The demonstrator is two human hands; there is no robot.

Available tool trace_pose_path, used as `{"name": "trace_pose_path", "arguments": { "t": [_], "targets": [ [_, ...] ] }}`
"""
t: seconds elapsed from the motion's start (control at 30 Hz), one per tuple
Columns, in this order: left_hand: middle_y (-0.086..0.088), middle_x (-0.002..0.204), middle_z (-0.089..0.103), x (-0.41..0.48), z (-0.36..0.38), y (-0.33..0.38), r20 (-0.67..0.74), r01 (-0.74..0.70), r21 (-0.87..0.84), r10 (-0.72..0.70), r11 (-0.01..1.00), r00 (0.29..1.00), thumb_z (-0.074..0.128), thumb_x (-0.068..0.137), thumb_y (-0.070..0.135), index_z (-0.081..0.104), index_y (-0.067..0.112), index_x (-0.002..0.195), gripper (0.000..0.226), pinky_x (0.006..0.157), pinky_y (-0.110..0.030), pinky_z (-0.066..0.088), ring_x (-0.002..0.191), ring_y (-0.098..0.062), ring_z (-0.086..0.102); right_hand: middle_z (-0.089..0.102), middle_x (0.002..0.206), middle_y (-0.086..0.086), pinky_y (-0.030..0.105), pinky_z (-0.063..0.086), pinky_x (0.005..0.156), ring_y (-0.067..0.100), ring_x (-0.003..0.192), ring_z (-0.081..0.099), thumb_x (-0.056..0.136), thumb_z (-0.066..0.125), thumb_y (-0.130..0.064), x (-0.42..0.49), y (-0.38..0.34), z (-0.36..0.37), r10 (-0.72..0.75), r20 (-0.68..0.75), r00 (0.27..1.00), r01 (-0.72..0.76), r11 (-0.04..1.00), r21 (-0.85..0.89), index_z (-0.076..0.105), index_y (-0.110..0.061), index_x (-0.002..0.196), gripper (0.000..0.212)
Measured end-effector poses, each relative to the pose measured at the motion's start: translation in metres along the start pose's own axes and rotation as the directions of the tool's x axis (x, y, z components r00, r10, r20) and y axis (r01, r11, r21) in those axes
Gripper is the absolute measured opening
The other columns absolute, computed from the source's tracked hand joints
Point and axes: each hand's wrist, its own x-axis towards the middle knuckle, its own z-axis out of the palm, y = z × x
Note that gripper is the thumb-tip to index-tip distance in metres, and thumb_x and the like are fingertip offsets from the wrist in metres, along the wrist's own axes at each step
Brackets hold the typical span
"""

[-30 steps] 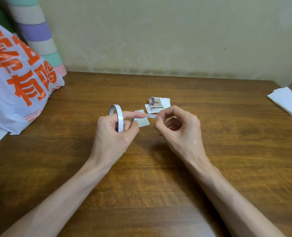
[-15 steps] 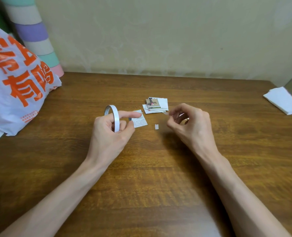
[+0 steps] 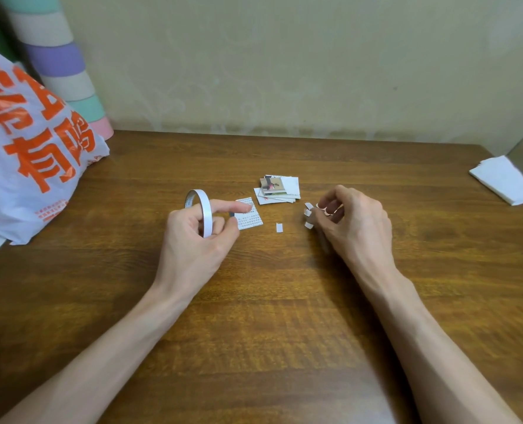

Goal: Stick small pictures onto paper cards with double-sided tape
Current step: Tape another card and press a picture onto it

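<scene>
So the landmark here is the little stack of pictures and cards (image 3: 280, 189) sitting mid-desk (image 3: 284, 316), a fair way in front of the back edge where the wood meets the wall. Just left of the stack and a touch nearer lies a printed card (image 3: 252, 221), flat. The left hand (image 3: 193, 246) is left of that, gripping the tape roll (image 3: 206, 211) upright like a ring, index finger poked through it and pointing over the card, thumb clamped against the rim. Near side of the stack, a cut tape piece (image 3: 279, 227) lies flat on the wood, apart from everything. The right hand (image 3: 358, 228) is just right of the stack, fingers curled in, pinching a small white strip (image 3: 307, 213) at the thumb tip. A big plastic bag (image 3: 30, 154) sits well left of the stack at the desk's left edge, and folded white paper (image 3: 503, 180) lies far right by the right edge. Both forearms reach in across a wide stretch of wood on the near side.
</scene>
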Motion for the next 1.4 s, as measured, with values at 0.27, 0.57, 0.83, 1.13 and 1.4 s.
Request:
{"name": "trace_pose_path", "arguments": {
  "t": [0.27,0.57,0.83,1.13,1.4],
  "targets": [
    [-0.007,0.050,0.026,0.001,-0.001,0.000,0.000,0.001,-0.006,-0.001,1.000,1.000,0.065,0.096,-0.003,0.081,0.018,0.096,0.027,0.050,-0.027,0.029,0.047,-0.017,0.022,0.066,0.104,-0.010,0.035,0.051,0.079,0.013,0.097,0.065,0.091,0.073,-0.027,-0.001,-0.004,0.006,-0.035,0.060,0.998,0.025,0.988,0.150,0.075,-0.028,0.107,0.016],
    [-0.002,0.048,0.027,0.001,0.000,0.000,-0.011,0.002,0.016,-0.002,1.000,1.000,0.066,0.095,-0.003,0.081,0.019,0.095,0.027,0.052,-0.028,0.031,0.047,-0.015,0.023,0.058,0.125,-0.003,0.029,0.030,0.093,0.020,0.124,0.044,0.081,0.081,-0.055,-0.005,-0.015,0.031,-0.145,0.078,0.986,0.141,0.989,0.052,0.071,-0.027,0.125,0.053],
    [0.000,0.047,0.028,0.001,-0.001,0.000,-0.008,0.003,0.014,-0.003,1.000,1.000,0.066,0.096,-0.002,0.081,0.018,0.095,0.026,0.050,-0.024,0.033,0.046,-0.013,0.024,0.062,0.105,-0.004,0.032,0.035,0.083,0.022,0.103,0.052,0.086,0.083,-0.034,0.001,0.001,0.021,-0.083,-0.074,0.994,0.082,0.997,-0.013,0.074,-0.026,0.103,0.021],
    [-0.002,0.047,0.031,0.003,-0.002,-0.001,-0.009,-0.003,0.032,0.003,0.999,1.000,0.066,0.096,-0.002,0.081,0.018,0.096,0.025,0.050,-0.018,0.035,0.045,-0.013,0.025,0.070,0.114,0.001,0.045,0.048,0.090,0.027,0.107,0.060,0.097,0.062,-0.006,0.001,-0.002,0.029,-0.206,0.030,0.978,0.203,0.975,0.089,0.076,-0.021,0.116,0.029],
    [-0.010,0.052,0.027,0.012,-0.010,-0.005,-0.079,0.016,0.036,-0.013,0.999,0.997,0.064,0.096,-0.001,0.081,0.024,0.099,0.030,0.048,-0.023,0.029,0.048,-0.016,0.023,0.059,0.148,-0.003,0.048,0.035,0.111,0.025,0.149,0.039,0.100,0.057,-0.046,-0.010,-0.036,0.050,-0.463,0.207,0.862,0.444,0.886,0.133,0.073,-0.029,0.128,0.036]
  ]
}}
